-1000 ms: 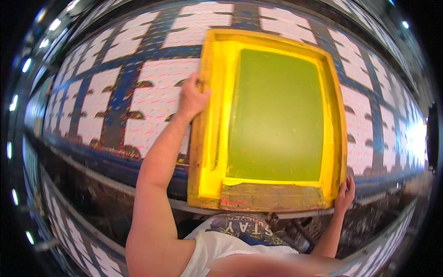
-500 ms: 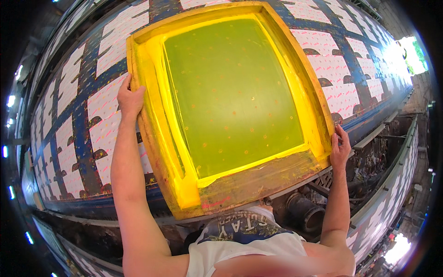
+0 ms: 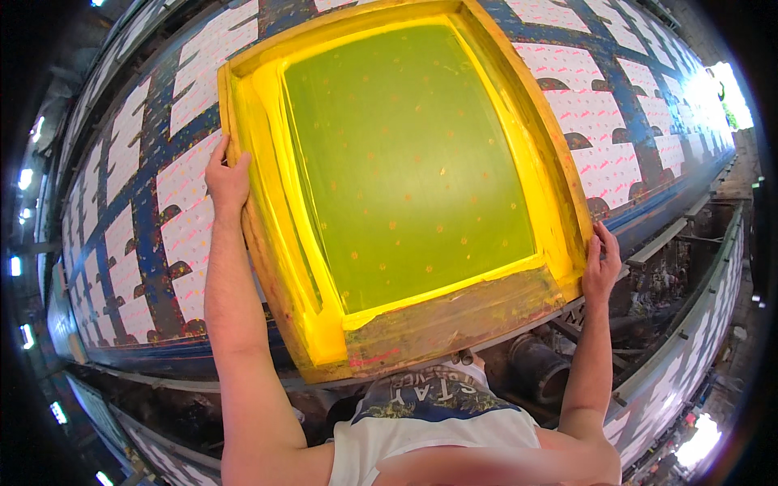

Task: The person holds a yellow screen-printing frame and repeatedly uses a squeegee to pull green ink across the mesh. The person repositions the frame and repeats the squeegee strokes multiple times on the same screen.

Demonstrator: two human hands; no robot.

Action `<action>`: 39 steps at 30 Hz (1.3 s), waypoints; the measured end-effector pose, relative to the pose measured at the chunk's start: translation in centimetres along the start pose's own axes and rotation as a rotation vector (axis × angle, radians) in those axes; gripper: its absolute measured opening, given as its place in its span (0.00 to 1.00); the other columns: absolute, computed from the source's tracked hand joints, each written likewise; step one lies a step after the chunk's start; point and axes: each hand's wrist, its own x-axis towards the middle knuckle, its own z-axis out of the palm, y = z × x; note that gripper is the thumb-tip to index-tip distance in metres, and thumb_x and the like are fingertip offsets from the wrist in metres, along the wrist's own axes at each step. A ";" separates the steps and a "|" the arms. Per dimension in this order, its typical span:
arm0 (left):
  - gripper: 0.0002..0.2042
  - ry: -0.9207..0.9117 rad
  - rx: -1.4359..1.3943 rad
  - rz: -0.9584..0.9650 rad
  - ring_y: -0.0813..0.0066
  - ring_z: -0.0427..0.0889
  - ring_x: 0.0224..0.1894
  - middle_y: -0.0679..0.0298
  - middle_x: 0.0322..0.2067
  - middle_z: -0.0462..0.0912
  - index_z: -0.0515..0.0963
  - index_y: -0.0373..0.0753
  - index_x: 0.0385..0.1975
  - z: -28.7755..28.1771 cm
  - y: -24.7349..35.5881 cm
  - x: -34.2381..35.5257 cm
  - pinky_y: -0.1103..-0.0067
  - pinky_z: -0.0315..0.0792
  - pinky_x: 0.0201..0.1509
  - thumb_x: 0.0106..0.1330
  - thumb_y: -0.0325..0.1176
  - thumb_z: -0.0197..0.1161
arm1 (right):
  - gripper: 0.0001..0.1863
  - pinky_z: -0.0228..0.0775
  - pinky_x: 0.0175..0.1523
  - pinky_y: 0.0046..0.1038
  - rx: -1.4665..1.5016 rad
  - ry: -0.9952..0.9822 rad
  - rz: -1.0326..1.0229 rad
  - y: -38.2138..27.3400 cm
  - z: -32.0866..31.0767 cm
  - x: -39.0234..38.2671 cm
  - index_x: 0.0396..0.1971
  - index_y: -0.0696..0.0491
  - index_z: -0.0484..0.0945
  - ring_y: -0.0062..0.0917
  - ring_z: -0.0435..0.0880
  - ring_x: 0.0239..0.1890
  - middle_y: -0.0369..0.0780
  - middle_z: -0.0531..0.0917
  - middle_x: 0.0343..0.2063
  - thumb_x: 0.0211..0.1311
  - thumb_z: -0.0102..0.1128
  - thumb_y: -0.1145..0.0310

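Note:
A large screen printing frame (image 3: 405,170) with wooden sides fills the middle of the view, tilted a little. Its mesh is olive green with small flower marks, bordered by wet-looking yellow ink (image 3: 328,336). My left hand (image 3: 228,176) grips the frame's left side, thumb on the near face and fingers around the outer edge. My right hand (image 3: 600,266) holds the lower right side, fingers curled against the wood. Behind the frame, white printed fabric pieces (image 3: 194,182) with pink marks lie in rows on a long dark blue table (image 3: 154,275); the frame hides some of them.
The table's near edge (image 3: 162,356) runs past my body, with a metal rail beside it. A dark pipe (image 3: 539,364) and clutter sit under the right side. Another table with printed pieces (image 3: 689,348) stands at the lower right. Bright light comes from the far right.
The table and its fabric pieces have shifted slightly rightward in view, while the frame stays nearly in place between my hands. Both hands keep their grip.

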 end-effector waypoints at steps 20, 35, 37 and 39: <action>0.31 -0.027 -0.043 0.001 0.63 0.87 0.65 0.49 0.67 0.86 0.78 0.29 0.73 -0.4 -1.0 0.1 0.71 0.78 0.72 0.69 0.26 0.74 | 0.14 0.79 0.66 0.36 0.064 0.091 -0.066 -0.2 -0.4 -0.7 0.61 0.61 0.87 0.37 0.88 0.60 0.47 0.90 0.57 0.83 0.61 0.76; 0.33 -0.012 -0.031 -0.004 0.61 0.88 0.66 0.49 0.67 0.87 0.80 0.31 0.73 -0.1 -0.5 0.5 0.70 0.79 0.72 0.66 0.32 0.75 | 0.12 0.81 0.64 0.46 0.251 -0.354 -0.452 -10.7 -3.7 -2.8 0.44 0.54 0.90 0.45 0.91 0.55 0.47 0.92 0.49 0.60 0.77 0.79; 0.33 0.020 0.031 0.068 0.60 0.89 0.65 0.49 0.66 0.88 0.81 0.32 0.72 0.2 -0.4 0.6 0.69 0.79 0.71 0.65 0.35 0.76 | 0.17 0.81 0.63 0.47 0.207 -0.559 -0.550 -13.9 -3.5 -4.3 0.47 0.51 0.91 0.46 0.90 0.58 0.45 0.91 0.52 0.55 0.79 0.77; 0.32 0.056 0.103 0.065 0.58 0.90 0.63 0.48 0.63 0.89 0.83 0.32 0.70 0.0 -0.4 0.3 0.68 0.81 0.69 0.64 0.37 0.76 | 0.22 0.81 0.65 0.48 0.103 -0.764 -0.588 -16.6 -3.2 -6.2 0.51 0.49 0.91 0.46 0.87 0.62 0.44 0.89 0.57 0.53 0.78 0.75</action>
